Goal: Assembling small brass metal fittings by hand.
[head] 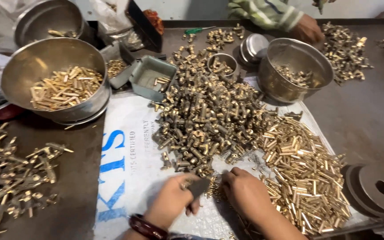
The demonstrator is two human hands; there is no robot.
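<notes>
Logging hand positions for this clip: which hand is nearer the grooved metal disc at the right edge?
Right. The right hand lies beside the bright brass pile, which separates it from the disc; the left hand is farther off, on the white sack.

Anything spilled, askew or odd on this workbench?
Nothing looks damaged. Brass fittings and pins lie in loose heaps that run off the white sack onto the bare table. The small green tray sits tilted against a bowl. Both hands, left and right, work at the heap's edge.
</notes>
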